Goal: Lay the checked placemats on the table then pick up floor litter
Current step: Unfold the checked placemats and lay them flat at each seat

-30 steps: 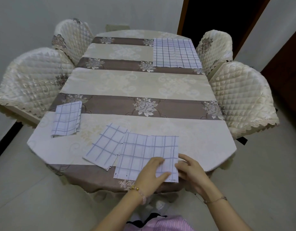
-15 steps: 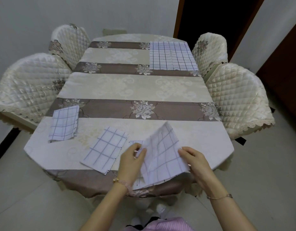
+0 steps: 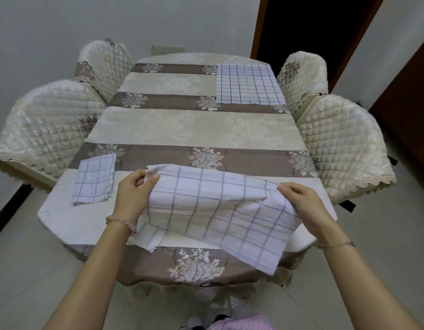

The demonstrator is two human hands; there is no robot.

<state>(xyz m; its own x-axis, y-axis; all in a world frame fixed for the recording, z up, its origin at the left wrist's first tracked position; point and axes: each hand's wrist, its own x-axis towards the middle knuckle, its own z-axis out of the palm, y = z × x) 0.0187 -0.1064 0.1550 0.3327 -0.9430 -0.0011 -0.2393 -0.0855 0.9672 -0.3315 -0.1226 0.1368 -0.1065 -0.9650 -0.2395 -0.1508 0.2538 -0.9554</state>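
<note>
A white checked placemat [image 3: 218, 210] hangs unfolded above the near end of the table [image 3: 189, 129]. My left hand [image 3: 134, 194] pinches its top left corner and my right hand [image 3: 301, 201] grips its top right corner. Beneath it, a folded checked placemat [image 3: 150, 236] shows only its near corner. Another folded placemat [image 3: 95, 179] lies flat at the near left. A larger checked placemat [image 3: 249, 84] is spread flat at the far right of the table.
Quilted cream chairs flank the table: two on the left [image 3: 46, 129] [image 3: 103, 63] and two on the right [image 3: 339, 144] [image 3: 301, 75]. A dark doorway [image 3: 308, 27] opens behind the far right. Pale tiled floor [image 3: 27, 258] surrounds the table.
Both hands lifted the near placemat off the table and opened it out wide; it now hangs between them, covering most of the folded mat beside it.
</note>
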